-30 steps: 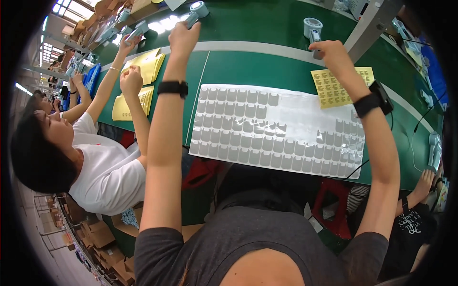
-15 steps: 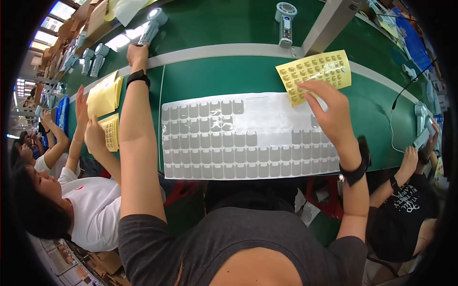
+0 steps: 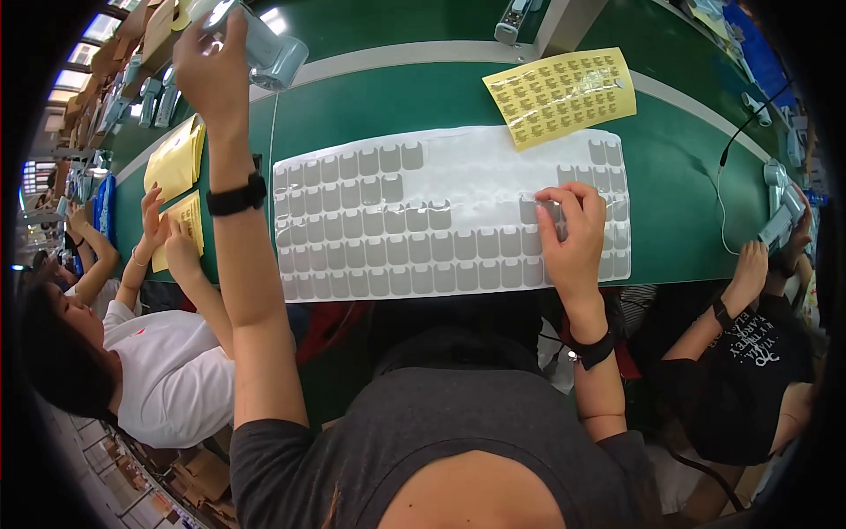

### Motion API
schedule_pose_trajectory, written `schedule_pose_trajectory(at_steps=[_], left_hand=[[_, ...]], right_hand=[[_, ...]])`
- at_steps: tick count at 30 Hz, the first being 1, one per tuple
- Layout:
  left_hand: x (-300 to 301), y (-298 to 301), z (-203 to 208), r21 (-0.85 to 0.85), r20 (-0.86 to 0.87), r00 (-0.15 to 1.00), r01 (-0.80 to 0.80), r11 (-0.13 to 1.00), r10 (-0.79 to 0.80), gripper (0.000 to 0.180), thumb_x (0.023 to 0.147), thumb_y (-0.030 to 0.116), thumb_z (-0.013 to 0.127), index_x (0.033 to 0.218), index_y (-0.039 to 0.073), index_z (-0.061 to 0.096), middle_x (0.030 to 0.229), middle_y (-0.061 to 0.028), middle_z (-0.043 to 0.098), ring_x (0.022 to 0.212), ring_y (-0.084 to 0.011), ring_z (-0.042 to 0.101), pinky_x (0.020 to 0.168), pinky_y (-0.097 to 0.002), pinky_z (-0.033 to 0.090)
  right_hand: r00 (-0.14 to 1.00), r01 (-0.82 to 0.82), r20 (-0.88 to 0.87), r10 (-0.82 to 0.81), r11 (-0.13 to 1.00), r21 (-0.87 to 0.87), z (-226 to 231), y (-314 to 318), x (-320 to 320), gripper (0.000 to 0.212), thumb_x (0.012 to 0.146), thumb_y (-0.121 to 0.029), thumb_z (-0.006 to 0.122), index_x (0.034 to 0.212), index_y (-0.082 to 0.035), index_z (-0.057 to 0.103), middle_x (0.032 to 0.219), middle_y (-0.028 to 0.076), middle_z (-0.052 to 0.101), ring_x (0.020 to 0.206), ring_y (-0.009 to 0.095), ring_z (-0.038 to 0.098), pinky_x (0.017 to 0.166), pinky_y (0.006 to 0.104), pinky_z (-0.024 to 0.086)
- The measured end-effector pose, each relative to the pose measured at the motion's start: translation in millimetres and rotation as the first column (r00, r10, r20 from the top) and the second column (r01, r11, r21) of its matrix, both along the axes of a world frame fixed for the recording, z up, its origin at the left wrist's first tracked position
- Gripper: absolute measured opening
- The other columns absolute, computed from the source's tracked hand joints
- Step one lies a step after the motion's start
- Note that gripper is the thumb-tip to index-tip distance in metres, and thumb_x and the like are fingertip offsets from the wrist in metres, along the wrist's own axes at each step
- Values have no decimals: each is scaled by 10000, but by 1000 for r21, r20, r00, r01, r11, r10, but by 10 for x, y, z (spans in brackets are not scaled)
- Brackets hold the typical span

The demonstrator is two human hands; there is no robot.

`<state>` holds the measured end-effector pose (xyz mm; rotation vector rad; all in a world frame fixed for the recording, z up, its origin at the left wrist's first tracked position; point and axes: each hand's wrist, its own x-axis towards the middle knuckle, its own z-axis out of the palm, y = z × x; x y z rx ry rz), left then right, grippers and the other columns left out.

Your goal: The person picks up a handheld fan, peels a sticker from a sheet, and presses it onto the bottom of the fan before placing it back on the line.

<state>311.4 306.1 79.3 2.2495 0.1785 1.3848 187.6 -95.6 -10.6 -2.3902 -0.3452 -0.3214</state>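
Raised at the upper left, my left hand [image 3: 214, 75] is closed around a light-blue handheld fan [image 3: 280, 60] with a rounded end. My right hand [image 3: 575, 231] is over the right half of a white backing sheet [image 3: 476, 181] that holds rows of grey, notched stickers [image 3: 420, 219]. Its thumb and index finger come together at the edge of one grey sticker [image 3: 529, 212] beside the bare stretch of backing. Whether that sticker's edge is lifted is hidden by the fingertips. A yellow sheet of small printed labels [image 3: 564, 95] overlaps the sheet's far edge.
A metal rail [image 3: 397, 60] crosses the green bench, with an upright post [image 3: 564, 26] and another fan [image 3: 511, 22] behind it. Yellow sheets [image 3: 176, 157] lie at left by a co-worker's hands [image 3: 181, 251]. At right, another person's hand [image 3: 751, 269] is near a fan and white cable [image 3: 724, 207].
My left hand has lifted the fan from behind the rail and brought it nearer. My right hand has moved from the yellow label sheet down to the grey stickers. The view has shifted.
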Motion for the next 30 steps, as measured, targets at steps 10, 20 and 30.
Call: schedule_pose_trajectory(at_steps=[10,20,30], left_hand=[[-1390,-1242,322,-413,404,751,660,628,-523,299,966,130,481,1190,-67,459,1054,-228,594,1003,-329,617,897,-429,506],[-1497,-1850,-314,-483,-7,705,618,620,-709,532,834,123,703,1255,-6,405,1139,-137,490,969,-214,518,838,-299,440],[-1557,-2061,-390,-317,-105,565,761,566,-818,620,685,65,677,1242,-3,413,1155,-188,461,1048,-330,432,923,-383,351]], right_hand=[[998,-30,56,25,996,84,-49,36,-22,111,769,-30,683,872,-40,642,1012,84,563,973,250,521,847,318,426],[983,-97,-82,162,850,519,-31,-66,12,93,836,-20,648,905,-30,586,997,57,575,883,143,536,781,242,428],[679,88,-374,632,436,895,1139,57,64,249,806,5,681,977,-35,504,822,50,599,689,72,536,639,187,427]])
